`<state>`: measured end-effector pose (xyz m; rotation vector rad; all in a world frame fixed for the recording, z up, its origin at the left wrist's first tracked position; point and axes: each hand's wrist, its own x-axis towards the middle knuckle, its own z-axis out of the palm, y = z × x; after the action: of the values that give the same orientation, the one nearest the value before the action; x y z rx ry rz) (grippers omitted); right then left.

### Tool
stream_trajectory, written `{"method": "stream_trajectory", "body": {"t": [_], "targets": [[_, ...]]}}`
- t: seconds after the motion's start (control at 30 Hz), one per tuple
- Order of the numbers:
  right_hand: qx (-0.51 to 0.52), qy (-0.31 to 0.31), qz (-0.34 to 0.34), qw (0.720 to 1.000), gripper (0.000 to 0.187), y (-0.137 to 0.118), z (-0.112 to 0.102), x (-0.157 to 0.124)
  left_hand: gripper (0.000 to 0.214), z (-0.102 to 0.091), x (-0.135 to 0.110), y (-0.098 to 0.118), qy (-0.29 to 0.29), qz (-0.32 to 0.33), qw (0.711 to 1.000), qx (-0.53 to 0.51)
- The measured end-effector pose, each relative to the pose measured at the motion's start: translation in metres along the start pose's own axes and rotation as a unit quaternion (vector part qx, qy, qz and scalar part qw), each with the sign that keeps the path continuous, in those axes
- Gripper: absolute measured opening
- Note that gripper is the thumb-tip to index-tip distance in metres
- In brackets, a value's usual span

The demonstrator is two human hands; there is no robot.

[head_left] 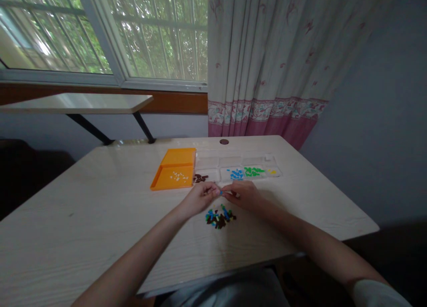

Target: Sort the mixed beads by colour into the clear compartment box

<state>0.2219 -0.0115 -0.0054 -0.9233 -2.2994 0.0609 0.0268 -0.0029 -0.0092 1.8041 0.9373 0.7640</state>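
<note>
My left hand [199,197] and my right hand [243,193] meet fingertip to fingertip above the table, both pinched closed on a tiny bluish piece [220,193] between them. Just below the hands lies a small heap of mixed pieces [219,217], blue, green, yellow and dark brown. Behind the hands stands a clear sorting tray [233,161] with compartments holding brown [199,178], blue [236,174], green [254,171] and yellow [272,171] pieces. An orange tray [179,157] to its left holds several white pieces [179,176].
The pale wooden table [100,218] has a round cable hole [224,141] at its far edge. A narrow shelf [76,103] on black brackets juts from under the window. A flowered curtain [267,75] hangs at the back right.
</note>
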Motion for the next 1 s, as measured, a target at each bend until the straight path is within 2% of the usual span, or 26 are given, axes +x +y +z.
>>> {"method": "stream_trajectory", "body": {"t": [0.1, 0.2, 0.33, 0.4, 0.53, 0.7, 0.87, 1.0], "targets": [[0.005, -0.003, -0.007, 1.0, 0.021, 0.001, 0.001, -0.001, 0.034, -0.002, -0.001, 0.005, -0.005, 0.008, 1.0, 0.03], [0.01, 0.007, 0.008, 1.0, 0.021, 0.004, -0.001, -0.001, 0.029, -0.008, -0.004, 0.01, -0.024, 0.036, 0.994, 0.104], [0.0, 0.056, 0.015, 0.998, 0.022, 0.011, -0.008, 0.0, 0.017, -0.02, -0.009, 0.01, -0.061, 0.095, 0.963, 0.244], [-0.008, 0.086, 0.014, 0.996, 0.022, 0.014, -0.013, 0.001, 0.016, -0.024, -0.01, 0.009, -0.085, 0.112, 0.95, 0.28], [-0.019, 0.13, 0.019, 0.991, 0.021, 0.018, -0.022, 0.003, 0.016, -0.025, -0.011, 0.007, -0.123, 0.127, 0.94, 0.29], [-0.035, 0.16, 0.028, 0.986, 0.022, 0.017, -0.027, 0.005, 0.014, -0.023, -0.011, 0.006, -0.123, 0.114, 0.937, 0.306], [-0.047, 0.152, 0.03, 0.987, 0.02, 0.02, -0.026, 0.004, 0.013, -0.023, -0.011, 0.004, -0.12, 0.117, 0.931, 0.325], [-0.06, 0.122, 0.073, 0.988, 0.019, 0.031, -0.021, 0.005, 0.016, -0.021, -0.011, 0.005, -0.111, 0.128, 0.923, 0.347]]}}
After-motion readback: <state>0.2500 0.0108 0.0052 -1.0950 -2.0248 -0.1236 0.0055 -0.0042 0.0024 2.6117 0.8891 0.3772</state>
